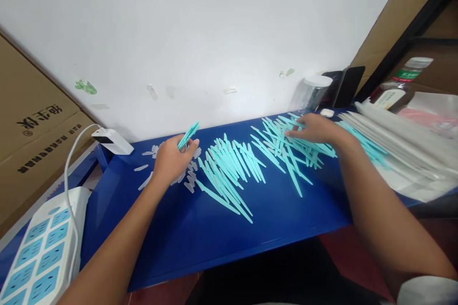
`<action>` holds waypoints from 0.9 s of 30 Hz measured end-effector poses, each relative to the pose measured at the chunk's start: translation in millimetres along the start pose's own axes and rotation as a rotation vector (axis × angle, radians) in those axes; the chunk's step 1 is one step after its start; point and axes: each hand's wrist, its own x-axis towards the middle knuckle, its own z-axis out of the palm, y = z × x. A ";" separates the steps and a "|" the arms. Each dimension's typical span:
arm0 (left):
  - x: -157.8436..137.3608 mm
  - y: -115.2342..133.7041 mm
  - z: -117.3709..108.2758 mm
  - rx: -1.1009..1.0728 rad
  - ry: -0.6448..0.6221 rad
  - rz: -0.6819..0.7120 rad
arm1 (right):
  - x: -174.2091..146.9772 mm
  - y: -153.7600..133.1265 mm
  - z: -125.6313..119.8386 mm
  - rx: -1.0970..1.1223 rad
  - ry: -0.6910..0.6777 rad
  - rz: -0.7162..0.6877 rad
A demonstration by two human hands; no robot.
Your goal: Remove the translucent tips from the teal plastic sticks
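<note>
A small bundle of slim turquoise plastic sticks is standing out at a slant from the left hand, above the left part of the glossy blue counter. The thumb and fingers are closing around its lower part, a hold that is probably keeping the sticks together and pointing one way. Just below and around that hand, small translucent plastic pieces are lying scattered, seemingly being kept apart from the turquoise ones.

To the right, a loose middle pile of matching turquoise sticks is fanning out, mostly in one slanting direction. Beyond it, a more tangled right pile of turquoise sticks is spreading under the right hand. Its fingers are bending down at the pile's far edge; whether they are gripping a stick, I cannot tell. The looser spread is presumably leaving single sticks easier to reach.

Farther right, flat whitish packets are lying stacked, with more turquoise sticks showing beside them. A clear jar with a white lid is standing near the white wall, seemingly out of the way. At the left, a white power strip with blue sockets is resting beside the counter.
</note>
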 end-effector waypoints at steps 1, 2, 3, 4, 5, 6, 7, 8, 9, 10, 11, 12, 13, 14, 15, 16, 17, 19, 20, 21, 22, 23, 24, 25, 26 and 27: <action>2.1 -3.5 -0.8 0.013 0.021 -0.003 | 0.0 -0.7 1.9 -0.006 -0.025 -0.002; 3.4 -6.5 -0.4 0.023 0.039 -0.004 | 0.1 -0.8 3.2 -0.011 -0.018 0.011; 4.2 -8.9 0.9 0.030 0.054 -0.002 | 0.2 -0.4 3.5 -0.010 0.019 0.035; 4.4 -10.6 3.1 0.032 0.065 0.005 | 0.0 0.2 2.7 0.002 0.083 0.068; 4.2 -11.3 5.9 0.024 0.076 0.013 | -0.6 0.4 0.7 0.026 0.163 0.100; 3.4 -10.8 9.0 -0.001 0.087 0.020 | -1.9 -0.7 -2.0 0.072 0.237 0.117; 2.0 -9.0 12.2 -0.049 0.091 0.018 | -4.2 -3.9 -5.0 0.150 0.293 0.111; -0.1 -5.8 15.3 -0.117 0.091 0.007 | -7.7 -10.0 -7.6 0.257 0.325 0.080; -2.9 -1.0 18.1 -0.200 0.085 -0.010 | -12.8 -19.6 -9.2 0.395 0.322 0.019; -6.6 5.0 20.5 -0.286 0.073 -0.027 | -19.3 -32.7 -9.1 0.575 0.299 -0.056; -11.1 12.1 22.4 -0.366 0.058 -0.040 | -27.2 -49.0 -6.8 0.746 0.246 -0.131; -16.3 19.7 24.0 -0.429 0.039 -0.045 | -36.2 -67.8 -2.3 0.880 0.184 -0.209; -22.0 27.3 25.3 -0.470 0.020 -0.044 | -45.9 -88.0 4.3 0.989 0.126 -0.282; -27.9 34.4 26.6 -0.503 -0.006 -0.035 | -55.6 -108.2 12.6 1.085 0.049 -0.363; -33.5 40.4 27.9 -0.531 -0.033 -0.027 | -64.8 -127.2 21.8 1.172 -0.029 -0.437; -38.6 45.2 29.4 -0.556 -0.066 -0.017 | -73.0 -143.7 31.3 1.248 -0.086 -0.493; -43.0 48.6 31.1 -0.581 -0.102 -0.004 | -79.9 -156.9 40.4 1.303 -0.148 -0.519; -49.0 51.8 34.7 -0.635 -0.175 0.014 | -89.2 -171.9 55.3 1.351 -0.187 -0.524; -50.7 52.2 36.5 -0.666 -0.209 0.016 | -91.7 -174.2 60.6 1.355 -0.187 -0.518; -51.7 52.2 38.0 -0.699 -0.239 0.011 | -93.4 -174.1 64.5 1.348 -0.183 -0.517; -52.3 52.1 39.4 -0.733 -0.262 -0.001 | -94.6 -172.4 67.0 1.331 -0.185 -0.522; -52.6 52.0 40.6 -0.767 -0.276 -0.016 | -95.8 -170.2 68.2 1.306 -0.195 -0.535; -52.8 52.1 41.6 -0.798 -0.284 -0.032 | -97.3 -168.2 68.3 1.277 -0.205 -0.557; -52.8 52.2 42.3 -0.824 -0.289 -0.047 | -98.9 -166.8 67.3 1.240 -0.209 -0.586; -52.6 52.2 42.8 -0.838 -0.289 -0.061 | -100.5 -165.9 65.2 1.184 -0.204 -0.617; -52.3 52.1 43.0 -0.837 -0.282 -0.072 | -101.5 -165.0 62.0 1.102 -0.185 -0.643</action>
